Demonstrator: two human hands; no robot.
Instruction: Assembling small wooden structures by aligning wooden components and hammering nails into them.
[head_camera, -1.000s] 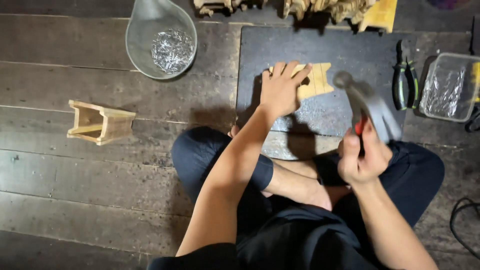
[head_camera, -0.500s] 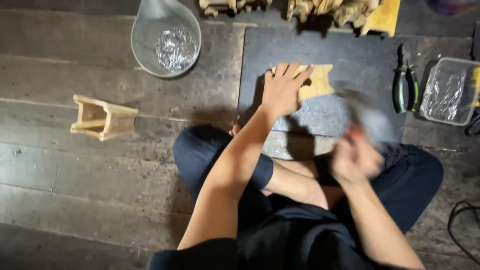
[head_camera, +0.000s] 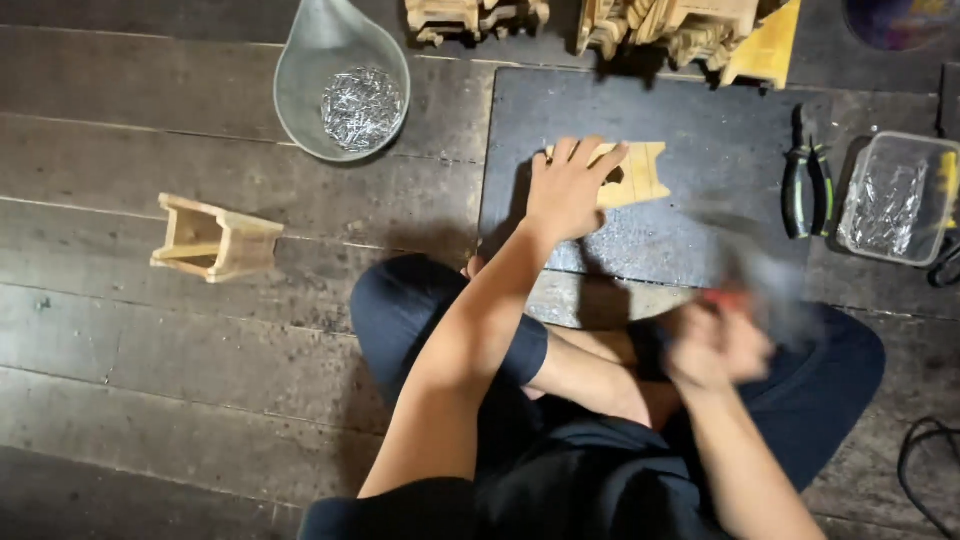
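A: So, from the head camera, where is the wooden piece (head_camera: 638, 176)?

B: It lies flat on the dark board (head_camera: 690, 120) that sits on the plank floor (head_camera: 200, 350), toward the board's far edge and a little left of its middle. The left hand (head_camera: 566, 188) presses down on its left part with fingers spread, flat rather than gripping.

A: And the right hand (head_camera: 712, 346)?

B: It is blurred, just off the board's near edge, clenched around a red-handled hammer (head_camera: 770, 290) whose head is a grey smear.

A: How would the piece handle?

B: My guess is light, thin and stiff, pale softwood with notched ends; it could skid or split along the grain. Pinning it from above, as the left hand does, suits it, or pinching its long edges to lift it.

A: What else lies around?

B: A grey bowl of nails (head_camera: 345, 85) is at the board's far left corner, and green-handled pliers (head_camera: 806, 180) and a clear tub (head_camera: 895, 200) sit by the right edge. A small wooden frame (head_camera: 215, 240) rests well to the left.
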